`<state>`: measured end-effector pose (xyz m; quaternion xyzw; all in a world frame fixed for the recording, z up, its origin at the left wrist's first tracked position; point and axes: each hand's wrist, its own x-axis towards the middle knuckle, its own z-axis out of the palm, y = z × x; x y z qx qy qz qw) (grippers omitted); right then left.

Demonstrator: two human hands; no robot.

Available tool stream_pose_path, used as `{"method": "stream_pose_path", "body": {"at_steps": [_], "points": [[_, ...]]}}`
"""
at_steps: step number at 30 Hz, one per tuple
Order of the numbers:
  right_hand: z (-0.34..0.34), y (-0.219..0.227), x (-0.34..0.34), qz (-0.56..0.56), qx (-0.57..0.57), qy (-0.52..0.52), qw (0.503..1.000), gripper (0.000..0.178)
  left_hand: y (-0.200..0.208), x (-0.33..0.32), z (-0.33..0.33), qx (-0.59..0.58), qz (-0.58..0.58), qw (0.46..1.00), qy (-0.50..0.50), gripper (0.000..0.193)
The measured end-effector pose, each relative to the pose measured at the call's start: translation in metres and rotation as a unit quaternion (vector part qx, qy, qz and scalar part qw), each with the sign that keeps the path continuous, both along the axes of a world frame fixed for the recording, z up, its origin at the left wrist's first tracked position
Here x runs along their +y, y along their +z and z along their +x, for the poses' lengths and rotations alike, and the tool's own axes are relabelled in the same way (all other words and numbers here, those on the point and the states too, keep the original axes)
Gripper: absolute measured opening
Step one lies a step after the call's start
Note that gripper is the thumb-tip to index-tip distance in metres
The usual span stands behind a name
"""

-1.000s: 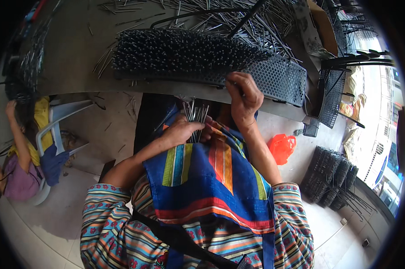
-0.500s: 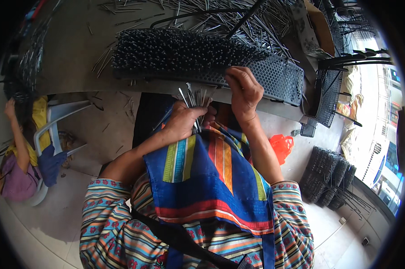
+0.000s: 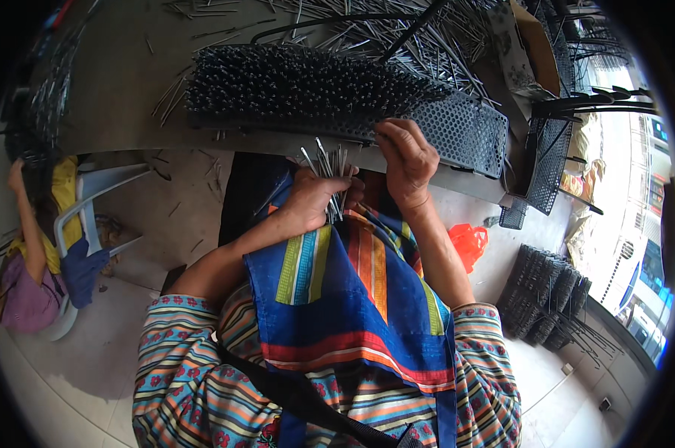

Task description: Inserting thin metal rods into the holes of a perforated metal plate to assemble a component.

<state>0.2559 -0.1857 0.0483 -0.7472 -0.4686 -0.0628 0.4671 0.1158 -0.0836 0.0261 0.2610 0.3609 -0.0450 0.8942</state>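
Note:
My left hand (image 3: 313,198) is closed around a bundle of thin metal rods (image 3: 327,166), held upright above the blue striped apron (image 3: 352,299). The rods fan out a little at the top. To its right, my right hand (image 3: 412,163) is raised at the front edge of a black perforated rack (image 3: 472,131). Its fingers are bent and pinched together; anything between them is too small to make out. Densely packed upright rods (image 3: 292,82) fill the rack's left and middle parts, while open holes show at its right end.
Loose metal rods (image 3: 337,33) lie heaped on the table (image 3: 121,97) behind the rack. An open cardboard box (image 3: 524,56) stands at the far right. Stacked black racks (image 3: 544,291) and a red plastic bag (image 3: 469,246) are on the floor. Another person (image 3: 31,291) sits at the left.
My right hand has dropped very slightly, its fingers still pinched. The rods in my left hand have shifted a little and spread at the top.

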Motion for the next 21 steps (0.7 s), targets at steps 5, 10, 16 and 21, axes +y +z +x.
{"method": "stream_pose_path", "body": {"at_steps": [5, 10, 16, 21], "points": [[0.01, 0.002, -0.001, -0.029, -0.082, 0.028, 0.996, 0.019, -0.003, 0.0, -0.001, -0.008, -0.014, 1.0, 0.018, 0.022], [0.001, 0.001, -0.009, -0.039, -0.141, 0.084, 0.986, 0.018, -0.002, 0.0, 0.0, -0.011, -0.025, 0.999, 0.033, 0.024], [-0.008, -0.006, -0.013, -0.062, -0.181, 0.097, 0.977, 0.029, -0.006, -0.001, 0.0, -0.024, -0.023, 0.998, 0.046, 0.024], [-0.008, -0.011, -0.015, -0.077, -0.183, 0.105, 0.974, 0.043, -0.007, -0.004, -0.001, -0.085, -0.003, 0.995, 0.058, 0.022]]}}
